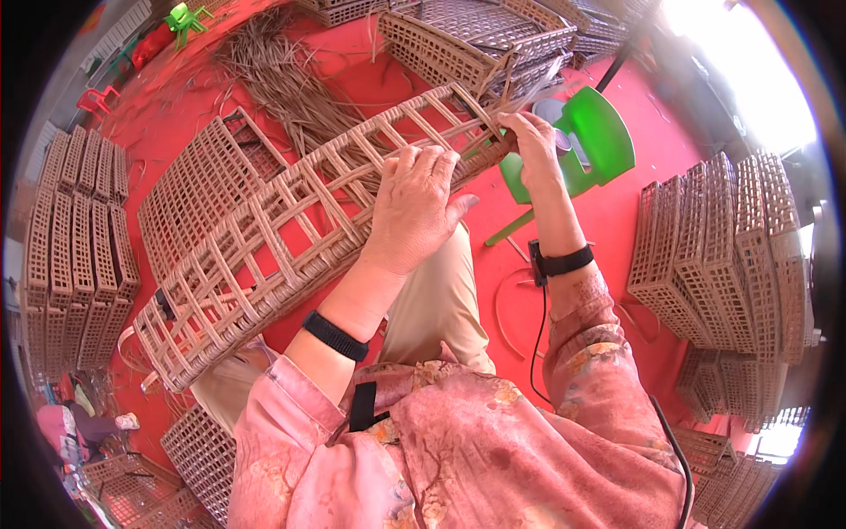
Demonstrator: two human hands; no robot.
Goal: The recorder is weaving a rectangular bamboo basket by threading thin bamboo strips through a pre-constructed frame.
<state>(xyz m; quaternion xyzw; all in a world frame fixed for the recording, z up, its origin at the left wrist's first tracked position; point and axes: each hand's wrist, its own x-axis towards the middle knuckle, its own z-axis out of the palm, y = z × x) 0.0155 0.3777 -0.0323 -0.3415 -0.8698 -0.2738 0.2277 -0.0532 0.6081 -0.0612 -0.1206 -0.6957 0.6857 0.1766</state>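
A long woven basket frame in tan wicker lies slanted across my lap, from lower left to upper right. Wrapped strands form its ladder-like sides, with wide openings between them. My left hand rests on its near side, fingers bent together over a rail and the thumb sticking out to the right. At the far right end, my right hand is closed around the frame's corner; its thumb is mostly hidden. Whether a loose strand is also between those fingertips, I cannot tell.
Loose wicker strands lie heaped on the red floor ahead. A green plastic chair stands beyond my right hand. Woven baskets are stacked at left, right and far. Another woven piece lies behind the frame.
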